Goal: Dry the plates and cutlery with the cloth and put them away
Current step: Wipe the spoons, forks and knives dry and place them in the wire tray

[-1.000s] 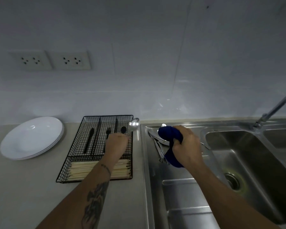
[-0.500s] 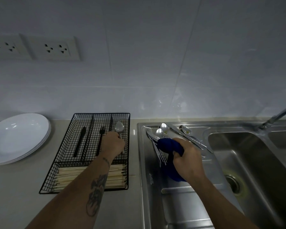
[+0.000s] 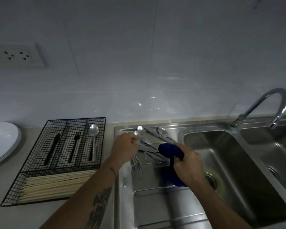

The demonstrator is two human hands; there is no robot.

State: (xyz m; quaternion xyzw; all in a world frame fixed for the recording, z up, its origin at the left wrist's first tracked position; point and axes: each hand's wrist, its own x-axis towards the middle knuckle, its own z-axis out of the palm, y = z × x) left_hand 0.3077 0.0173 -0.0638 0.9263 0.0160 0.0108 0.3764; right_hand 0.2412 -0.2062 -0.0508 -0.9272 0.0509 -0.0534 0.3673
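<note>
On sink drainboard [image 3: 155, 195], left hand [image 3: 124, 146] pinches steel spoon [image 3: 136, 134], right hand [image 3: 186, 161] grips soft cloth [image 3: 169, 151]; cutlery likely light, stiff, slippery — hold mid-handle.

Counts, kitchen counter and sink

One wire tray [image 3: 31, 166]: one silver spoon [image 3: 93, 142], one black fork [image 3: 74, 148], one black knife [image 3: 53, 150], chopstick bundle [image 3: 56, 185] uncountable. Three spoon bowls [image 3: 140, 130] on drainboard. One blue cloth [image 3: 170, 152]. One faucet [image 3: 262, 108]. Plates [image 3: 2, 141] stacked, number unclear.
</note>
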